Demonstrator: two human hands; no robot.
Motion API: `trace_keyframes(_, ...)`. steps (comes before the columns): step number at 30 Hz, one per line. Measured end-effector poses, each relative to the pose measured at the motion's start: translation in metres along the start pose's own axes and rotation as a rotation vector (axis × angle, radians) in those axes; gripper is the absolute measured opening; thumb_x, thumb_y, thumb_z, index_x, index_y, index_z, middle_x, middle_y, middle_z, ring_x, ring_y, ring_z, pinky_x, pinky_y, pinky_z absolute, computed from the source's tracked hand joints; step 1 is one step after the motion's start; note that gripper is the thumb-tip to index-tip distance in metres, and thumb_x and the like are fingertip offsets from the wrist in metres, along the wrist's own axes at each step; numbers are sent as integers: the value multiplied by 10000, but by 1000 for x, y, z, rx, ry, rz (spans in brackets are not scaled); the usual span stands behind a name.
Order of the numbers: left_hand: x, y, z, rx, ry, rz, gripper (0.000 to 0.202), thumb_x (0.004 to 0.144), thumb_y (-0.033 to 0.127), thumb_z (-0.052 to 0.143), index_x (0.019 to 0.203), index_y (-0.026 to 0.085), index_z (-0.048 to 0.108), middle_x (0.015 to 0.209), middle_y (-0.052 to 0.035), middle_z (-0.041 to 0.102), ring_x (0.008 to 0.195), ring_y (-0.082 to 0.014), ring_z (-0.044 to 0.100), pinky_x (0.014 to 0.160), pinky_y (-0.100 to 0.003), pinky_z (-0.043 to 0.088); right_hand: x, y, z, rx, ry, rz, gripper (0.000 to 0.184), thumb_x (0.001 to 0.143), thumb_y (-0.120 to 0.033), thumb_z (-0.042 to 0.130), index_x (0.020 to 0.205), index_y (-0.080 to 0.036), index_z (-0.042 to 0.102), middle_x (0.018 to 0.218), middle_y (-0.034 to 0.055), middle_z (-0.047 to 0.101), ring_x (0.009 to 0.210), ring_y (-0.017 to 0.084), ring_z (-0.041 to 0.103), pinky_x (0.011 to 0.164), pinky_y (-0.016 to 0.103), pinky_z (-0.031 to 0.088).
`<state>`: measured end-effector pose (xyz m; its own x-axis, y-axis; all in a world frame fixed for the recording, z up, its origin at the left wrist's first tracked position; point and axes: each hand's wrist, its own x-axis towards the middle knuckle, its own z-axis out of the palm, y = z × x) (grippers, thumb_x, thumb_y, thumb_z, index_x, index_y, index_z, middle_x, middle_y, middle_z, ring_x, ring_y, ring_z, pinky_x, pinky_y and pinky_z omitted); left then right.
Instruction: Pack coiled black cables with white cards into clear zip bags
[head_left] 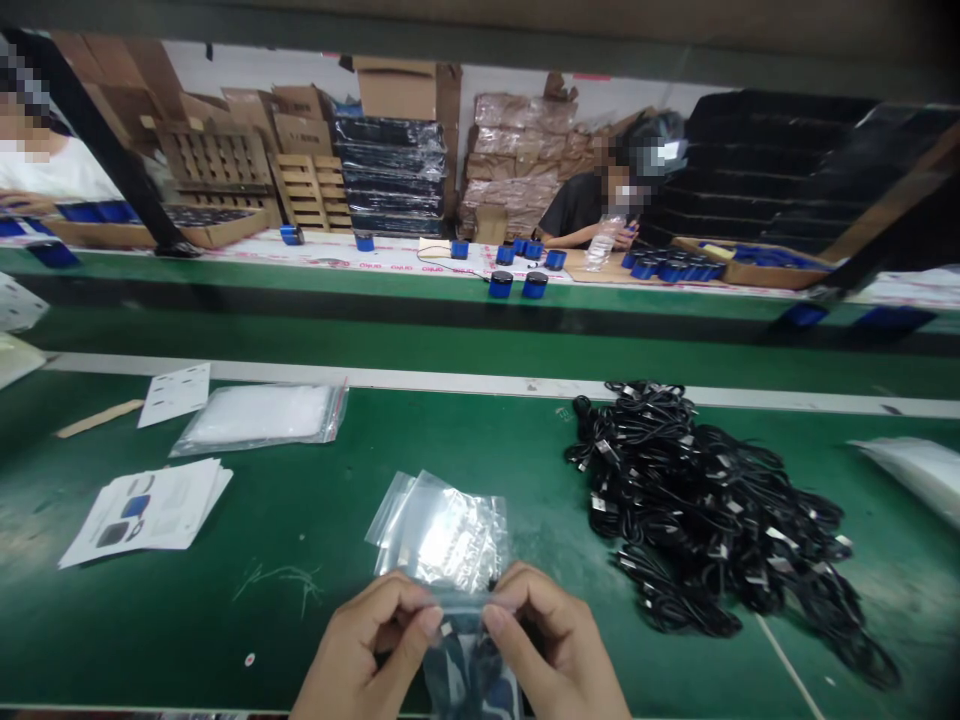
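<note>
- While both hands meet at the near edge, L hand (371,645) has thumb + finger pinched on the left end of a clear bag's top edge.
- R hand (562,645) matches it, same pinch, right end.
- That clear bag (471,675) sits btwn the two, top edge running left-right, body toward the near side; bottom's cut off, so can't tell full length.
- Dark stuff inside, prob. a cable, w/ a pale connector tip (448,628).
- Loose bags (454,530) lie just beyond, far side, approx. centred btwn hands.
- Black cable heap (697,510): right & farther out, R hand's nearer.
- Leaflets (154,510): well left, L hand's nearer.
</note>
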<state>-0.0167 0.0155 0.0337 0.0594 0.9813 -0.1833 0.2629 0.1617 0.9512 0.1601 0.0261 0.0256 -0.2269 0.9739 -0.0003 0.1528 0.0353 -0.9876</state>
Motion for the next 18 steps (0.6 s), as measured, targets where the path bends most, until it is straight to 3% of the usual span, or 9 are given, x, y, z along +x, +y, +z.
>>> trace_keyframes(5,-1,1,1,-52,-41,-29,279,796,420,587,666,182,650,628,48,458,559,-93,439,516,-186,344,1,1,4,-10,-56,55,209,857,-308,516,696,-178,547,636,-21,473,585,133,437,558,239,356)
trace_keyframes(8,0,0,0,-16,-90,-12,286,806,413,579,658,173,628,629,50,441,556,-91,440,516,-187,358,1,2,7,-39,-26,13,204,837,-286,526,663,-179,538,629,-22,477,578,127,441,552,232,354)
trace_keyframes(12,1,-2,-1,38,-124,-21,264,822,401,564,709,180,652,654,31,497,589,-112,512,535,-194,415,1,2,10,-52,30,-36,193,803,-249,542,621,-182,537,593,-32,481,552,118,442,531,219,354)
trace_keyframes(18,2,-1,0,95,-117,75,254,832,347,559,675,175,660,646,10,565,569,-110,533,529,-192,437,0,-2,12,-131,-1,-89,207,806,-206,557,603,-171,568,601,-5,550,572,136,530,548,222,407)
